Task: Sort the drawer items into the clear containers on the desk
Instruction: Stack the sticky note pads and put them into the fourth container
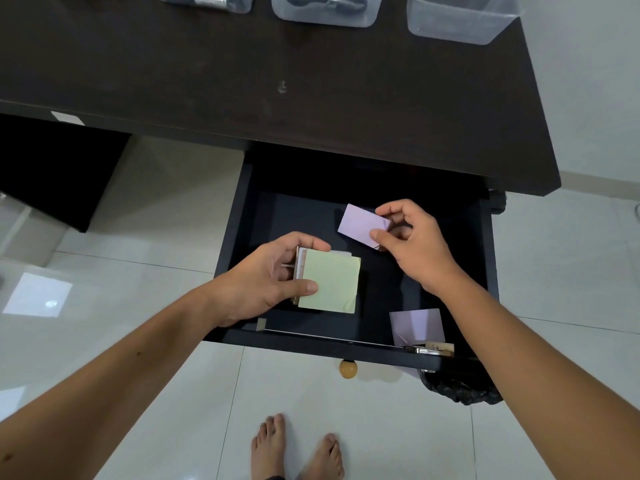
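Observation:
The dark drawer (pixel 239 216) stands pulled out under the desk. Over its left half, my left hand (pixel 266 275) grips a stack of note pads with a pale green pad (pixel 330 284) on top. My right hand (pixel 412 240) pinches a lilac note pad (pixel 360 224) by its right edge, above the drawer's middle. Another lilac pad (pixel 417 326) lies in the drawer's front right corner. Three clear containers stand at the desk's far edge: a left one (pixel 207 3) and a middle one (pixel 325 13) with dark items inside, and a right one (pixel 460 22) that looks empty.
The dark desk top (pixel 277 64) spreads between the drawer and the containers. A round wooden knob (pixel 348 368) sticks out of the drawer front. A black bag-lined bin (pixel 460 386) sits under the drawer's right corner. White floor tiles and my bare feet (pixel 298 452) lie below.

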